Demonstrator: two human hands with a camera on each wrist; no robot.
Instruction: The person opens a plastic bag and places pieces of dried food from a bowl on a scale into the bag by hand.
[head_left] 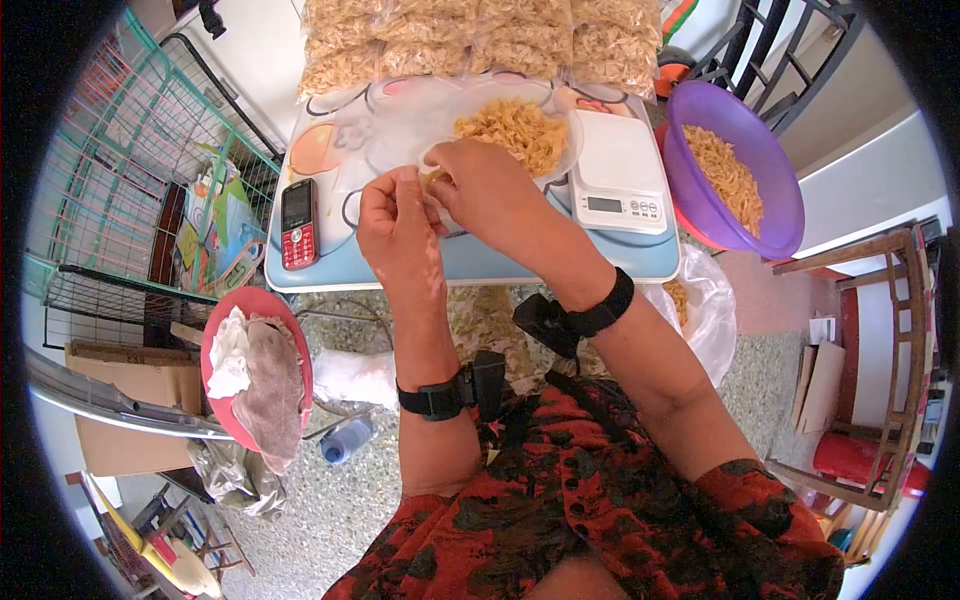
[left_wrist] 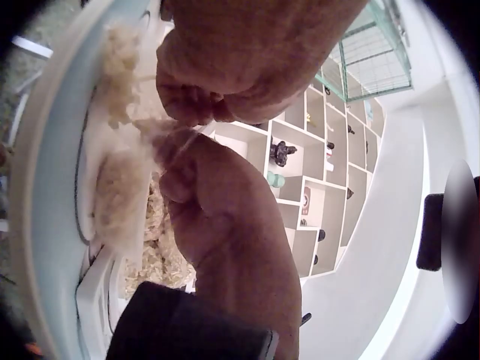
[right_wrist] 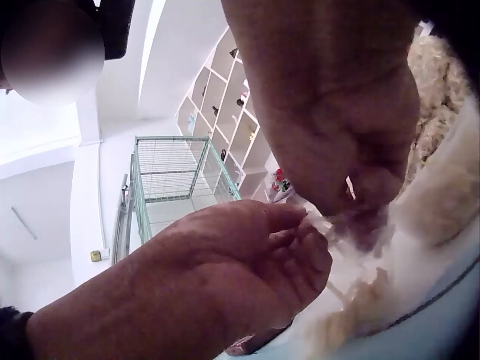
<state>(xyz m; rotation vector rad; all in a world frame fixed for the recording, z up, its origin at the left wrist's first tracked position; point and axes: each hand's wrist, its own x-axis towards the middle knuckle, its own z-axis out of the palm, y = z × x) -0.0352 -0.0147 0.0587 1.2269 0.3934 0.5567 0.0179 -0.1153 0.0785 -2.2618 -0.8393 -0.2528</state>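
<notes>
Fingers curled, left hand and right hand pinched mouth of thin clear plastic bag of golden fried snacks; bag lay just beside white digital scale. Judged light, slippery, contents brittle: hold film edge.

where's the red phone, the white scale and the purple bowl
red phone (head_left: pixel 299 245), head view, its keypad
white scale (head_left: pixel 617 150), head view, its top plate
purple bowl (head_left: pixel 781 192), head view, its inner wall
</notes>
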